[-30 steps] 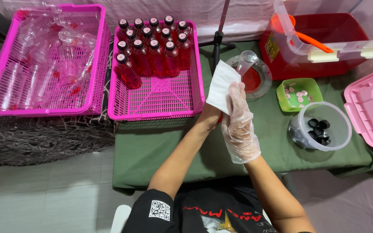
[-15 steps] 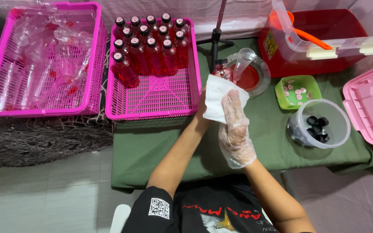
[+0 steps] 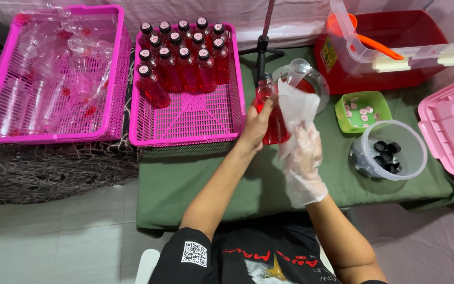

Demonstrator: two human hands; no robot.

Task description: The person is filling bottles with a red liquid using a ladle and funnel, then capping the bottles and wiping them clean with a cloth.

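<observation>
Red bottle (image 3: 273,118) gripped in left hand (image 3: 256,126), gloved right hand (image 3: 303,158) pressing white cloth (image 3: 296,108) against it

Your left hand (image 3: 258,123) is bare and your right hand (image 3: 303,158) wears a clear, milky glove. The bottle (image 3: 271,115) between them is filled with red liquid, and the cloth (image 3: 295,108) against it is white. You see two bright pink mesh baskets (image 3: 190,118), a dark green cover on the table (image 3: 248,184), a small lime-green tray (image 3: 361,110) of pale pink discs, black caps (image 3: 387,155) in a clear tub, and a pale pink lid (image 3: 450,126). Your shirt (image 3: 248,257) is black with red lettering.
</observation>
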